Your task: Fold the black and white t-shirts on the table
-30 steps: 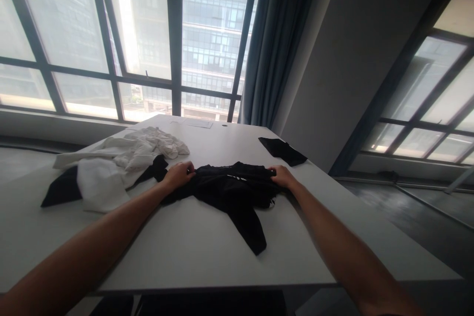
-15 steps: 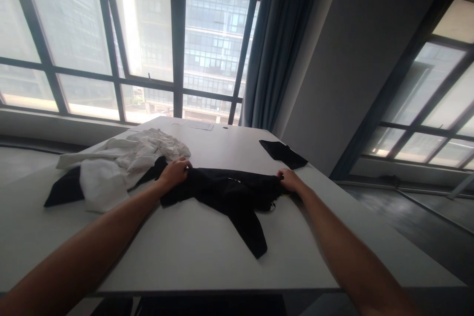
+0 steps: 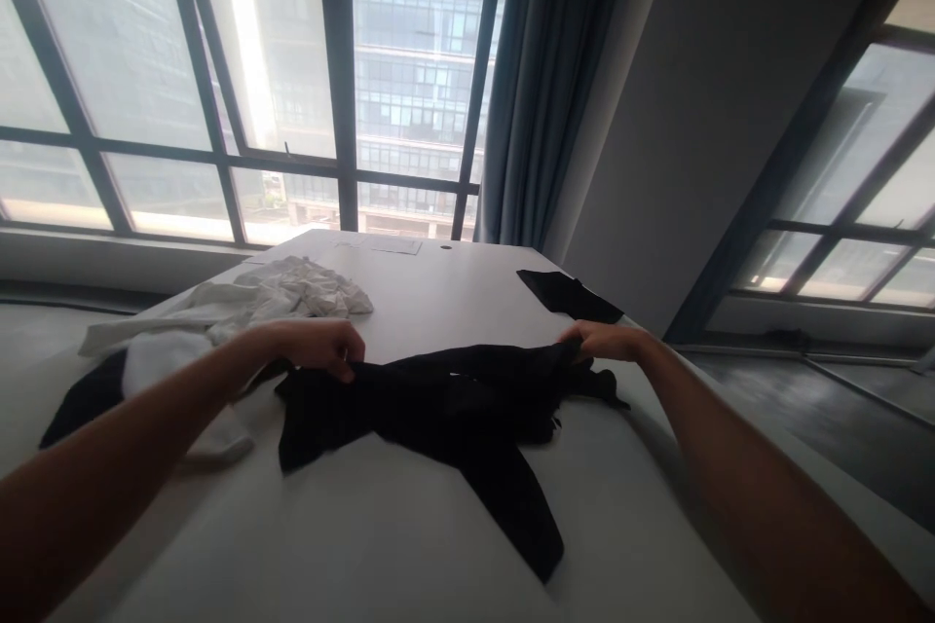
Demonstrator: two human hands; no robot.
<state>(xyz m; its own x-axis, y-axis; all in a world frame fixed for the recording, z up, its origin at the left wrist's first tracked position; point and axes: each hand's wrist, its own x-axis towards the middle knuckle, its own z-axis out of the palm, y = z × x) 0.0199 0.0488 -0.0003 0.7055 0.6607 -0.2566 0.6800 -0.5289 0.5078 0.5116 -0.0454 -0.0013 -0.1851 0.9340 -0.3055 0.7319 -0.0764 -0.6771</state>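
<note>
A black long-sleeved garment [image 3: 438, 399] is stretched sideways between my two hands over the white table [image 3: 351, 526]. My left hand [image 3: 321, 346] pinches its upper edge near the left end. At the other end, my right hand [image 3: 603, 341] grips the same edge with closed fingers. One sleeve hangs down toward me at the lower right and looks to rest on the tabletop. A short dark piece of cloth pokes out below my right hand. The garment's exact kind cannot be made out.
Crumpled white clothes [image 3: 292, 292] lie at the left, with a dark piece of cloth [image 3: 88, 399] beside them. A folded black cloth [image 3: 566, 292] sits near the table's right edge. Paper [image 3: 394, 244] lies at the far end, before the windows and a blue curtain [image 3: 547, 88].
The black garment appears raised and closer to me, its edge pulled wider. My left hand has shifted left, my right hand slightly right. The dark cloth at the left sits farther left in view.
</note>
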